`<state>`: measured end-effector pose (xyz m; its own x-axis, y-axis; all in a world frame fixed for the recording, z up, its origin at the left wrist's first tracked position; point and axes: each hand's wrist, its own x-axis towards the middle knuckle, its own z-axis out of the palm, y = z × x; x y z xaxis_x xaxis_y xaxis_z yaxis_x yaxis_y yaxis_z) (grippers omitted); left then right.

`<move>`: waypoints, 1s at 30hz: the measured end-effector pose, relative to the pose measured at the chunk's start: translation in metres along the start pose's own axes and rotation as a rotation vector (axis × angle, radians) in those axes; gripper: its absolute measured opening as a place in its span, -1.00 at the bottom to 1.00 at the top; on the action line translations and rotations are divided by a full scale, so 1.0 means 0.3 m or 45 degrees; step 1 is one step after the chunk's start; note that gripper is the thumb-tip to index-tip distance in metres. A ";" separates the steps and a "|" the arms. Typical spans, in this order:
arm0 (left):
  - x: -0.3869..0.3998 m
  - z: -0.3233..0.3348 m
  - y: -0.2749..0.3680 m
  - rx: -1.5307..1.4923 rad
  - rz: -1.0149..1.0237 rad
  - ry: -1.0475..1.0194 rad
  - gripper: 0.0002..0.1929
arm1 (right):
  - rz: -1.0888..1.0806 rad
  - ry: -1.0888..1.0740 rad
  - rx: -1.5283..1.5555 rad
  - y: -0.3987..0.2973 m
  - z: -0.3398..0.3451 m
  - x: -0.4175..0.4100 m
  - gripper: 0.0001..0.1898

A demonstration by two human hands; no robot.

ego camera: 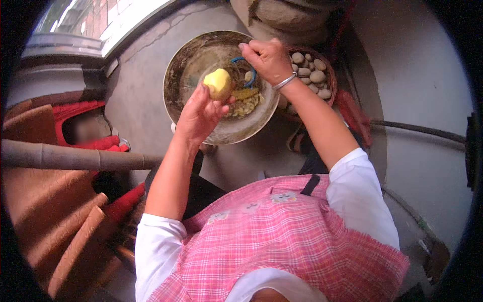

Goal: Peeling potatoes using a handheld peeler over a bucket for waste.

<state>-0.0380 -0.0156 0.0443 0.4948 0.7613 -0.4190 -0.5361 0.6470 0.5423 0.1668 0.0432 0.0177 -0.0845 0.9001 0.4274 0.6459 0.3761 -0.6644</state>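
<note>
My left hand [203,113] holds a partly peeled potato [217,83], its bare yellow flesh facing up, above a wide round metal basin [188,124]. My right hand [264,58] is closed in a fist over the basin's right rim, a metal bangle on the wrist; whatever may be inside the fist is hidden. A curved blue strip [253,77] shows beside and below this fist, and I cannot tell whether the hand holds it. Inside the basin lie a small pale piece [248,76] and a heap of yellowish peelings or pieces [245,105].
A reddish basket [332,81] of unpeeled potatoes [317,76] stands right of the basin. A filled sack [286,19] is behind it. At left are a bamboo pole [75,154], brown rolled sheets [75,249] and red plastic seats [90,143]. A dark hose [415,129] runs at right.
</note>
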 end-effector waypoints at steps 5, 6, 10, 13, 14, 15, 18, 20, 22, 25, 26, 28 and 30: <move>0.010 -0.012 -0.020 0.013 -0.010 -0.030 -0.54 | -0.108 0.019 0.035 -0.085 -0.013 0.016 -0.64; 0.009 -0.013 -0.020 0.004 -0.012 0.010 -0.55 | -0.201 0.032 0.087 -0.104 -0.006 0.020 -0.64; 0.014 -0.007 -0.034 0.139 0.069 0.091 -0.56 | -0.221 -0.024 0.058 -0.141 -0.001 0.001 -0.65; 0.015 -0.011 -0.034 0.162 0.081 0.096 -0.55 | -0.234 -0.035 0.039 -0.142 -0.003 -0.004 -0.65; 0.015 -0.012 -0.034 0.163 0.081 0.096 -0.55 | -0.233 -0.035 0.039 -0.141 -0.001 -0.005 -0.65; 0.016 -0.012 -0.034 0.191 0.094 0.101 -0.54 | -0.245 -0.026 0.061 -0.140 0.002 -0.006 -0.66; 0.011 -0.015 -0.031 0.243 0.078 0.103 -0.52 | -0.254 -0.006 0.085 -0.083 0.020 -0.011 -0.67; 0.005 -0.008 -0.019 0.267 0.047 0.092 -0.51 | -0.249 0.008 0.078 -0.027 0.011 -0.008 -0.66; -0.014 0.020 -0.001 0.204 0.041 -0.026 -0.52 | -0.026 -0.075 -0.136 0.007 -0.013 -0.010 -0.69; 0.009 0.019 0.012 0.122 0.021 -0.054 -0.54 | 0.072 -0.040 -0.072 0.000 -0.024 -0.004 -0.67; 0.008 0.032 0.002 0.069 0.020 0.034 -0.57 | 0.071 -0.043 -0.075 -0.009 -0.032 0.000 -0.67; 0.002 0.012 0.006 0.060 -0.048 0.077 -0.58 | -0.014 -0.010 -0.019 -0.041 -0.016 0.007 -0.66; 0.003 -0.010 -0.006 0.047 -0.116 0.121 -0.59 | -0.154 -0.012 0.043 -0.082 0.007 0.005 -0.68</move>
<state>-0.0387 -0.0158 0.0408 0.4723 0.7012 -0.5340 -0.4657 0.7129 0.5243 0.1492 0.0358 0.0334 -0.1673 0.8499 0.4997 0.6048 0.4887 -0.6288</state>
